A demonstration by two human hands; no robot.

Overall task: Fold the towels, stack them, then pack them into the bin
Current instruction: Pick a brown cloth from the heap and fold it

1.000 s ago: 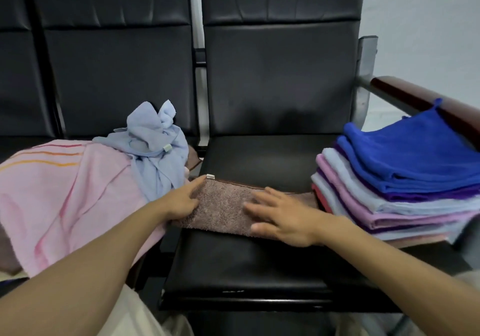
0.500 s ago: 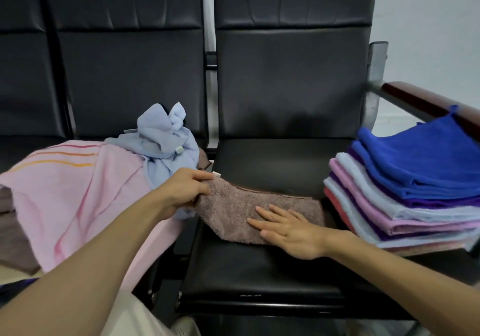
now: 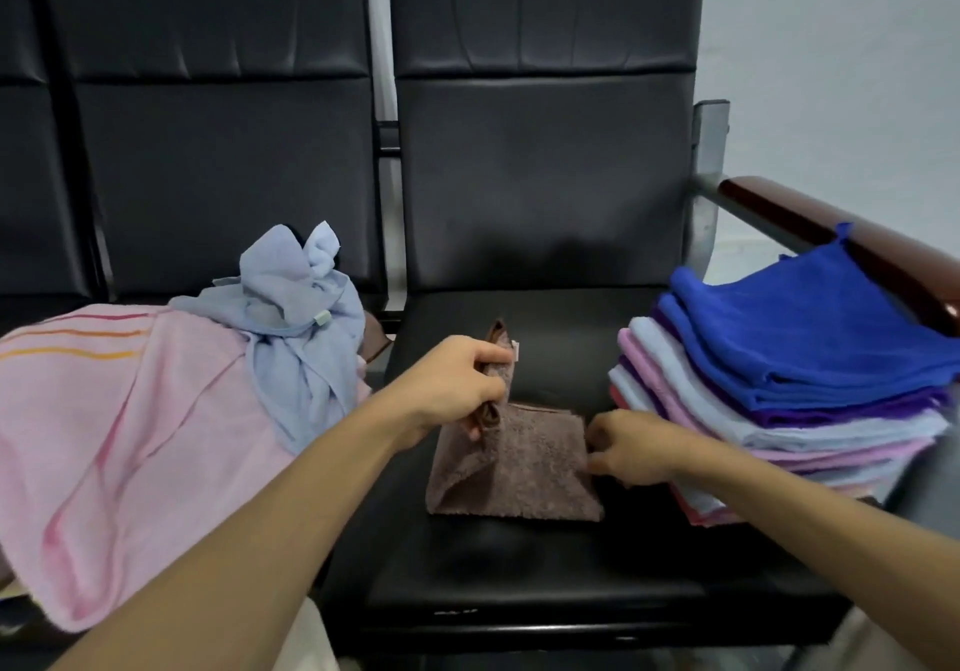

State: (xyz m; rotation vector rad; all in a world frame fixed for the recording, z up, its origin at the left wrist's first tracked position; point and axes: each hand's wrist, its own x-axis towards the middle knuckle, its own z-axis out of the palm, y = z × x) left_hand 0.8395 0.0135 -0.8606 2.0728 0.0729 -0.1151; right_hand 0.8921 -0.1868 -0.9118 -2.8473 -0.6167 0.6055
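Obs: brown towel [image 3: 519, 468] lies partly folded mid-seat on the black bench [image 3: 545, 572]. My left hand [image 3: 457, 384] has its fingers curled tight round one corner of it, lifted clear of the seat, with the tagged end sticking up. My right hand [image 3: 628, 455] has its fingers bent, pinching the towel's right edge low at the seat. The stack of folded towels [image 3: 779, 410], blue on top, sits just right of that hand. A pink towel [image 3: 130, 436] and a crumpled light-blue towel [image 3: 296, 338] are heaped on the next seat, left.

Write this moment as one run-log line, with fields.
phase: folding | left hand: grips lifted corner of brown towel | right hand: pinches its right edge | towel: on black seat | folded stack: right of it
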